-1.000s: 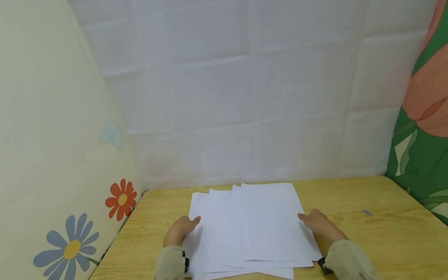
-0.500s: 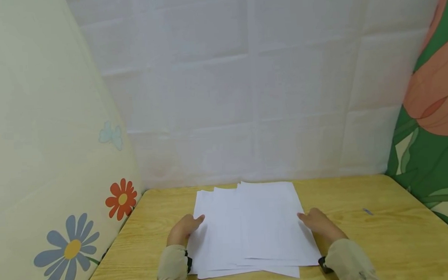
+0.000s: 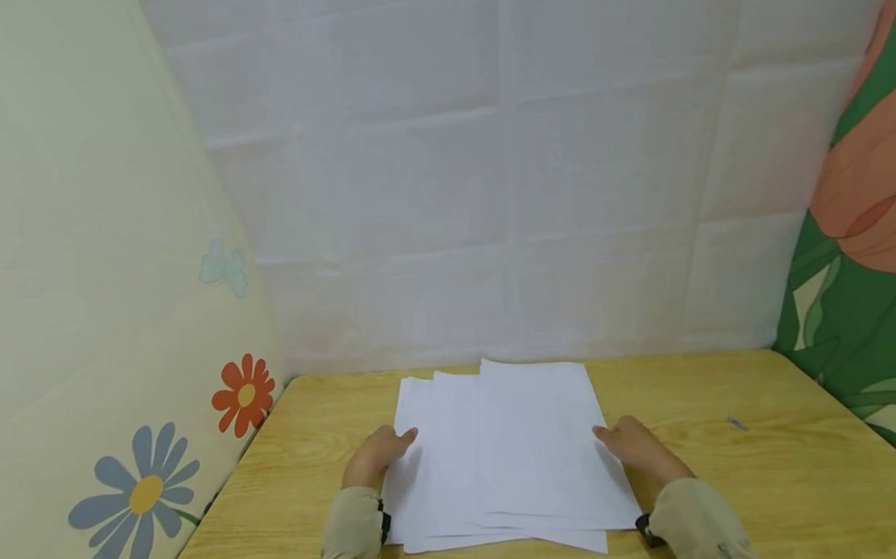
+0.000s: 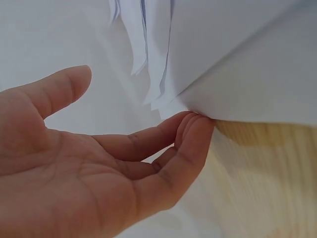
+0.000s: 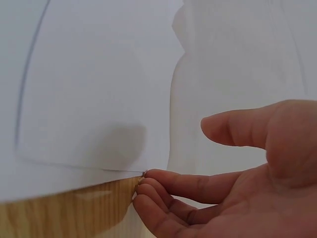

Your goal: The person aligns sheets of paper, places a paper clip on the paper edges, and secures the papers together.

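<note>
Several overlapping sheets of white paper (image 3: 538, 442) lie fanned on the wooden table (image 3: 713, 501) in the head view. At their left edge is my left hand (image 3: 381, 456), its fingertips touching the paper edge in the left wrist view and its thumb (image 4: 67, 89) raised apart from the fingers. My right hand (image 3: 639, 448) sits at the right edge of the sheets. In the right wrist view its fingertips press the edge of the paper (image 5: 99, 89), while the thumb (image 5: 235, 128) stands off above them. Neither hand pinches the sheets.
A small bluish object (image 3: 737, 424), too small to identify, lies on the table to the right. Behind the table hangs a creased white cloth (image 3: 504, 185). Flower-patterned panels flank it on the left (image 3: 101, 245) and right (image 3: 870, 311).
My left hand has moved right, and the left-hand sheets have slid right with it, so the fan is narrower. The right hand has stayed nearly in place.
</note>
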